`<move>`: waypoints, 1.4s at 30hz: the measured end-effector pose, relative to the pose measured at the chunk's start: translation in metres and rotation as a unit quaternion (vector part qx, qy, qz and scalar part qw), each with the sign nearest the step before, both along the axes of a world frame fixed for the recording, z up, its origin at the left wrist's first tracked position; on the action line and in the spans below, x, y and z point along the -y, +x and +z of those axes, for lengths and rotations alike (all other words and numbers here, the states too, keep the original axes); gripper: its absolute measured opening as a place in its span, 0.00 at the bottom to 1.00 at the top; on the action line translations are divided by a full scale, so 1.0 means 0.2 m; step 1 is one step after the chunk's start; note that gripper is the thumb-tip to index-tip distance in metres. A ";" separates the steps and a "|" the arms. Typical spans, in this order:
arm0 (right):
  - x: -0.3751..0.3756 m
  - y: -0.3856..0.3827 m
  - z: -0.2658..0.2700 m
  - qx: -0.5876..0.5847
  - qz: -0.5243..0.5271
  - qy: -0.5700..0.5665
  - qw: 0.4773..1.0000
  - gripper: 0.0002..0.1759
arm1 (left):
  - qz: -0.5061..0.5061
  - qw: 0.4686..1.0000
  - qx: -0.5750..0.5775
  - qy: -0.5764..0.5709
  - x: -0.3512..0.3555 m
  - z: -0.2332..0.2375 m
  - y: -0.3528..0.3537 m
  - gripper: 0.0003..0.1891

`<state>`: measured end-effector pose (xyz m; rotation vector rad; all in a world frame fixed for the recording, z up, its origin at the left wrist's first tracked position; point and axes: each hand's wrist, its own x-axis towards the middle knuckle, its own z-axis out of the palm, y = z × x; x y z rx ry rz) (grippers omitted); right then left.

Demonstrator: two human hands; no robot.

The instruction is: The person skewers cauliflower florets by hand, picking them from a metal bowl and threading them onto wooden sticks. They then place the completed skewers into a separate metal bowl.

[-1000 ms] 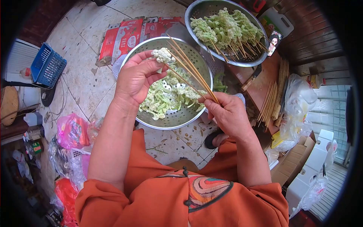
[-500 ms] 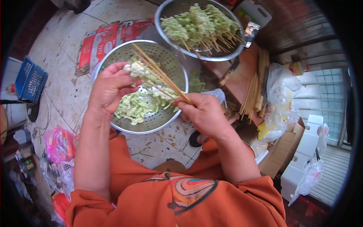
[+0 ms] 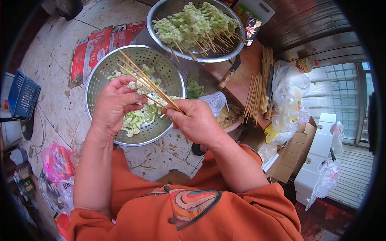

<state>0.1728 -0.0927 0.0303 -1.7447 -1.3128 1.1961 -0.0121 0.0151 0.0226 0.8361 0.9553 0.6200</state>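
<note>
My left hand (image 3: 110,104) pinches a pale green-white cauliflower floret (image 3: 136,86) between thumb and fingers. My right hand (image 3: 197,120) is closed around a bundle of thin bamboo skewers (image 3: 148,82), which point up and to the left past the floret. One skewer reaches the floret in my left hand; its tip is hidden there. Both hands are above a metal colander (image 3: 93,74), inside which loose cauliflower pieces (image 3: 136,122) lie. Beyond it, a metal basin (image 3: 161,46) holds several skewered cauliflower sticks (image 3: 197,26), their bare ends toward the right.
A phone (image 3: 252,30) leans by the basin. On the reddish board (image 3: 237,86) are a knife (image 3: 230,74) and more bamboo skewers (image 3: 253,96). Plastic bags (image 3: 289,82), a cardboard box (image 3: 293,152) and white foam boxes (image 3: 317,156) line the right; a blue basket (image 3: 24,94) stands left.
The whole view has shifted, so the colander and basin appear farther left. Both hands keep their holds, and the floret stays against the skewers.
</note>
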 end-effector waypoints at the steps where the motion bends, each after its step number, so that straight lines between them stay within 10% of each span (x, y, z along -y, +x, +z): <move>1: 0.00 0.00 0.00 -0.009 -0.001 0.003 1.000 0.10 | 0.002 1.000 0.006 0.001 0.01 0.00 0.01 0.19; 17: 0.00 0.00 0.05 -0.079 -0.008 0.005 0.997 0.11 | 0.120 0.984 0.126 -0.032 -0.05 -0.07 -0.02 0.11; 42: 0.00 -0.02 0.01 -0.061 -0.008 0.073 0.995 0.10 | -0.015 0.991 0.117 -0.067 0.14 -0.05 0.11 0.14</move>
